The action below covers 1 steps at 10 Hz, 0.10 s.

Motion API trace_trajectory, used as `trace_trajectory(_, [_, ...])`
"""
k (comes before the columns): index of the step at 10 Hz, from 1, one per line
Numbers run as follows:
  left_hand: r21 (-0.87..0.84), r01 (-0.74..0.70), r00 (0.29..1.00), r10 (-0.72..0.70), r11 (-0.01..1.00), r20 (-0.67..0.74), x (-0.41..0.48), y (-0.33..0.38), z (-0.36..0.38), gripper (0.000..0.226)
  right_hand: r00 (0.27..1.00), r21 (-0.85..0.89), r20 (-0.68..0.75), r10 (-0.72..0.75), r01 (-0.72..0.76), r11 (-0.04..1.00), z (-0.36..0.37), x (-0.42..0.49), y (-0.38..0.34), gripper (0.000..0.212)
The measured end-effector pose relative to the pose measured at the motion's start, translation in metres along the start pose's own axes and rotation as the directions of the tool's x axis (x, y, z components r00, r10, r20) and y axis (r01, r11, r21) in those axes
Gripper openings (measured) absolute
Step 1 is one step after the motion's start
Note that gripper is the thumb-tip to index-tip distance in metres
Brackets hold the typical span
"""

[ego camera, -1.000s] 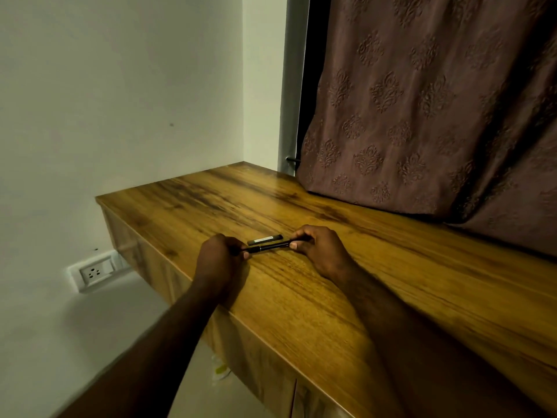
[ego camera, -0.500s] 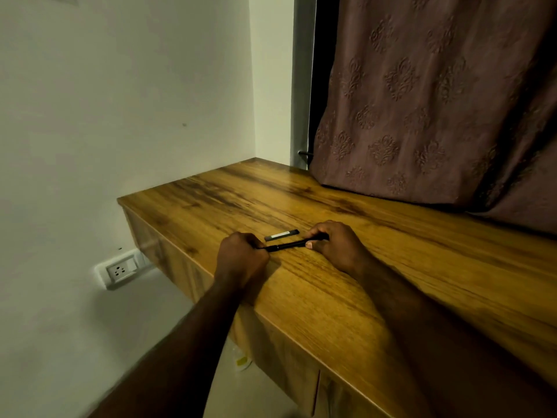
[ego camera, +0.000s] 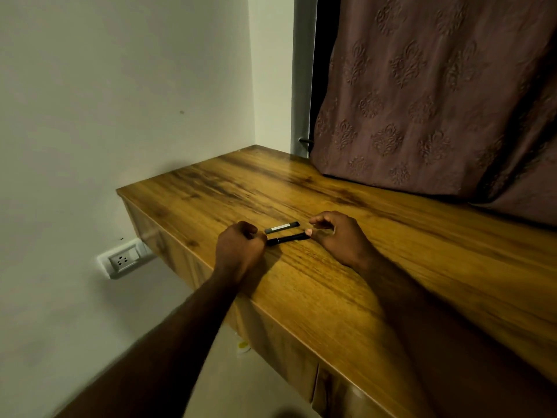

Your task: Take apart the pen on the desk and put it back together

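Observation:
A black pen barrel [ego camera: 287, 238] lies just above the wooden desk [ego camera: 331, 285], held at both ends. My left hand [ego camera: 239, 250] is closed in a fist around its left end. My right hand [ego camera: 337, 236] pinches the right end between thumb and fingers. A separate black pen piece with a pale label, likely the cap [ego camera: 281, 227], rests on the desk just behind the barrel, touched by neither hand.
A white wall runs along the desk's left end, with a wall socket [ego camera: 123, 260] below desk level. A brown patterned curtain [ego camera: 437, 95] hangs over the desk's back edge. The desk front has cabinet doors [ego camera: 301, 366]. A small yellowish object [ego camera: 243, 346] lies on the floor.
The camera view has shifted so the desk sits further right and lower. Both hands keep hold of the barrel's ends; my right fingers have lifted slightly. The cap has not moved.

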<state>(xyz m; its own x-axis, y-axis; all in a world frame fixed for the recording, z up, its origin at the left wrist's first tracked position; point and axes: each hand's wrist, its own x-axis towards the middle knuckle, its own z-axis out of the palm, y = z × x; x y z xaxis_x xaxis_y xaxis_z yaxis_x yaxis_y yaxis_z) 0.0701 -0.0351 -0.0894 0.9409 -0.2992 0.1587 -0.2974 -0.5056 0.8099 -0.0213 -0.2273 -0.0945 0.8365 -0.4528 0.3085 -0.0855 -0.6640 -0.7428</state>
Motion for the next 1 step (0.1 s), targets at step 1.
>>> trace_trajectory(1, [-0.038,0.027,1.000,-0.027,0.999,-0.002,0.0082,0.0113,-0.0057,0.031,0.993,-0.117,-0.080,-0.090,0.081,0.990,0.0034,0.0032,-0.0071,0.027])
